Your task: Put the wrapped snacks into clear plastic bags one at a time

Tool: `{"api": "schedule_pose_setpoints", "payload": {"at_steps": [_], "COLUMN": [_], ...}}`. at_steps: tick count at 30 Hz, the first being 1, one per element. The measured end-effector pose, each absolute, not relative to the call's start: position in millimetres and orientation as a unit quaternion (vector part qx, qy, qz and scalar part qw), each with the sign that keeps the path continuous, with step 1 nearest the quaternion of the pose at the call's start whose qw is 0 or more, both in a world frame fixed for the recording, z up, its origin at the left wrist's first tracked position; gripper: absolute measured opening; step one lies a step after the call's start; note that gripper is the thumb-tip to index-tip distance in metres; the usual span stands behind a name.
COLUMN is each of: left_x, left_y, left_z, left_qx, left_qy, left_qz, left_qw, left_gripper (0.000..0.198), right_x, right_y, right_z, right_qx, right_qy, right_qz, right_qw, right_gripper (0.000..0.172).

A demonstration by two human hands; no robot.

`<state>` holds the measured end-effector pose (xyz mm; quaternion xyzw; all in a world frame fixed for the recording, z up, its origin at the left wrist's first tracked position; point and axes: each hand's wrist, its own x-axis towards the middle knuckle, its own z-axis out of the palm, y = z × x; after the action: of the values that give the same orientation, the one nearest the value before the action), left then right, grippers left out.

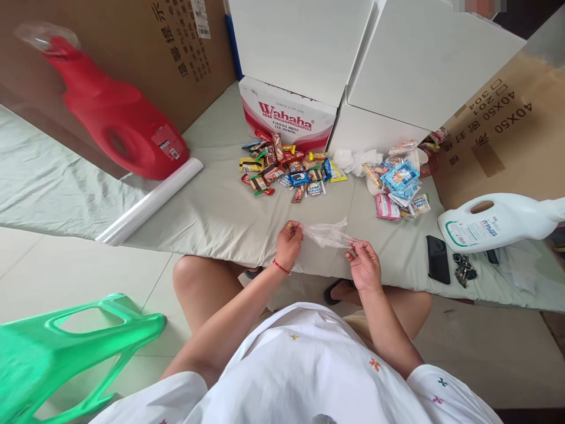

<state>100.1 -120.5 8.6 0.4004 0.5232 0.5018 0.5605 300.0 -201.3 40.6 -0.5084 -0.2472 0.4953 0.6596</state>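
A clear plastic bag is stretched between my two hands, just above the front part of the cloth-covered table. My left hand, with a red cord on its wrist, pinches one end of it. At the other end, my right hand grips the bag between thumb and fingers. Beyond my hands lies a pile of wrapped snacks in front of the Wahaba-style printed white and red carton. Farther right, more snack packets are heaped by crumpled clear plastic bags.
A large red bottle and a roll of clear film are at left. On the right are a white jug, a black phone and keys. Cardboard boxes border the table. A green stool stands lower left.
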Motion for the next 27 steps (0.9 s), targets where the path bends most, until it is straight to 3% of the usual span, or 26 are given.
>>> {"api": "schedule_pose_setpoints", "payload": {"at_steps": [7,12,16,20,27], "left_x": [94.3,86.0,85.8,92.6,92.9], "left_y": [-126.4,-124.6,-128.3,-135.7,-136.8], "left_z": [7.9,23.0,38.0,42.4,35.2], "left_qx": [0.406,0.443,0.538,0.622,0.545], "left_qy": [0.519,0.501,0.446,0.399,0.443], "left_qz": [0.501,0.528,0.481,0.424,0.434], "left_qw": [0.561,0.523,0.529,0.524,0.564], "left_gripper": [0.016,0.028,0.042,0.034,0.045], "right_x": [306.0,305.8,303.3,303.1,312.8], "right_y": [-196.9,-194.8,-196.7,-198.2,-195.5], "right_z": [42.3,45.9,44.6,44.7,42.2], "right_qx": [-0.433,-0.415,-0.421,-0.423,-0.431], "right_qy": [-0.210,-0.259,-0.261,-0.246,-0.212], "right_qz": [0.558,0.578,0.588,0.589,0.577], "right_qw": [0.676,0.653,0.640,0.643,0.660], "right_gripper": [0.020,0.020,0.020,0.020,0.020]}}
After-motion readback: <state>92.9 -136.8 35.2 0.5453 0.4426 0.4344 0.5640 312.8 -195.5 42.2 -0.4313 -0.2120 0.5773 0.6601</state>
